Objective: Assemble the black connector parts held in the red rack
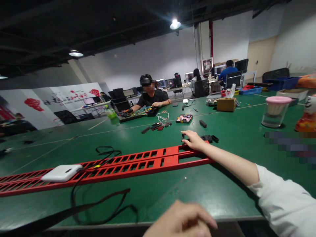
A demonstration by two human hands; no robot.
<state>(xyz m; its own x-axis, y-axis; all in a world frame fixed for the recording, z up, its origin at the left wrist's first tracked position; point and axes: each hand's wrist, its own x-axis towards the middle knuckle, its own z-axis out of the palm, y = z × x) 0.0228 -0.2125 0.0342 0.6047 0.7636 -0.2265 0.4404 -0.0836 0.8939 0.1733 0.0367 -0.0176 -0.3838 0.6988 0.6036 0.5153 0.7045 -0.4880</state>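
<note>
My right hand (194,140) reaches over the far end of a red slotted frame (170,160), its thumb and index finger pinched around a small black block (182,138). Just beyond its wrist lie several black plastic pieces (209,138). At the bottom edge my left hand (184,220) hovers near the table edge; it is blurred, and its curled fingertips are partly cut off. A white flat box (61,173) with a black cable (76,184) rests on the left part of the red frame.
Across the green table (153,191) a person (150,95) sits by a bundle of coloured wires (140,112). Farther off are small dark pieces (158,126), a decorated box (184,118) and a black block (202,123). A pink-lidded jar (275,112) stands right.
</note>
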